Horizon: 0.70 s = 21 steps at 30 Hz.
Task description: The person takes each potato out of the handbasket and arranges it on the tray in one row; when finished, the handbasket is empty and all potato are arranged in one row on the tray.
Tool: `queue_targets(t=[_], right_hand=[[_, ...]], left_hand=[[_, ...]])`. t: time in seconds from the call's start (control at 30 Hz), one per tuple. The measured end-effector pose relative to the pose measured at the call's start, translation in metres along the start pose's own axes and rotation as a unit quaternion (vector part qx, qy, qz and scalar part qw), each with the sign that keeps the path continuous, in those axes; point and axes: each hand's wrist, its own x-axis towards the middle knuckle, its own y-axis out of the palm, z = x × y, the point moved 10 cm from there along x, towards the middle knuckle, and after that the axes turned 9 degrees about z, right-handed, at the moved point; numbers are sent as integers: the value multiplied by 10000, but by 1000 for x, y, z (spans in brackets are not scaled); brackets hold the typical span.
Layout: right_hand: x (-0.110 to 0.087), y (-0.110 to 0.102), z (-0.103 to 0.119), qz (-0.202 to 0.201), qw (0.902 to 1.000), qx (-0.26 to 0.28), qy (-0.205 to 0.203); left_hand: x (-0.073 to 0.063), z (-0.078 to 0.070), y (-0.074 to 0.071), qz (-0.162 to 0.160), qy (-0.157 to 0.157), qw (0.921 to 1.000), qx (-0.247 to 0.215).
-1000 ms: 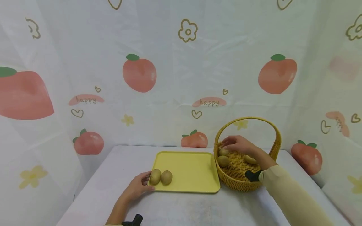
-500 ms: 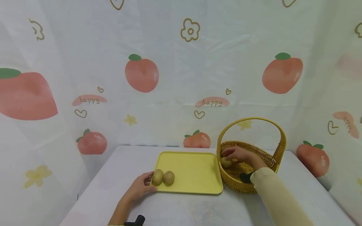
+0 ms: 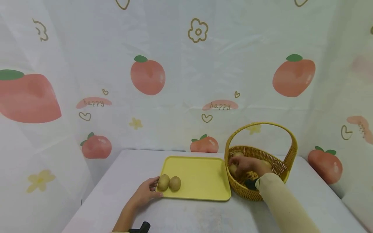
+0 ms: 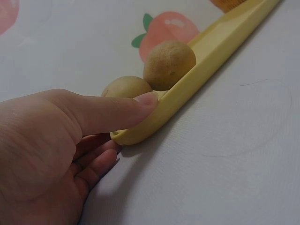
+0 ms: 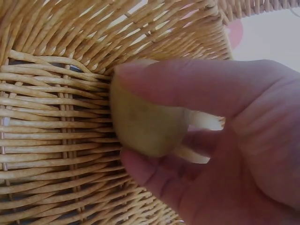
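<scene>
In the head view my left hand (image 3: 144, 193) holds the near left corner of a yellow tray (image 3: 201, 178). The left wrist view shows its thumb along the rim, with the fingers curled below the corner. Two round tan potatoes (image 3: 163, 183) sit side by side on the tray, close to that hand. My right hand (image 3: 246, 164) reaches down inside a wicker basket (image 3: 247, 193). Its thumb and fingers grip a potato (image 5: 150, 124) against the woven wicker, seen in the right wrist view. Another potato (image 3: 238, 154) lies behind that hand.
The basket's tall arched handle (image 3: 262, 123) rises over my right forearm. A further pale tan item (image 3: 266, 164) lies in the basket, partly covered by the arm. Tray and basket stand side by side on a white-covered table (image 3: 186, 215), before a fruit-printed curtain (image 3: 175, 129).
My right hand has come down deeper into the basket and its fingers have closed round a potato. The left hand stays at the tray corner. The head view has shifted slightly.
</scene>
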Motion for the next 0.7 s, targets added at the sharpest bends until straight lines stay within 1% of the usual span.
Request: queue_targets(t=[0.1,0.2,0.23,0.3,0.47,0.57,0.7], right_hand=[[-1,5,-3,197,9997,105,135],[-3,5,-5,235,9993,192,239],[-3,4,-5,193,9993,203,237],[-5,-1,-2,45,9997,234,98],[-12,-17,5,-345,9967,728,-124],[-20,-26,11,-573,9936,919,-309],[-34,-31,24,-780,9905,951,-611]], left_hand=[[0,0,1,1,-12,10000,29],[0,-1,1,2,-21,10000,28],[0,-1,1,0,-34,10000,14],[1,-1,1,0,-50,10000,7],[1,1,1,-12,-46,10000,-28],[1,1,0,-27,-33,10000,-74],[0,3,0,-34,-80,9999,-89]])
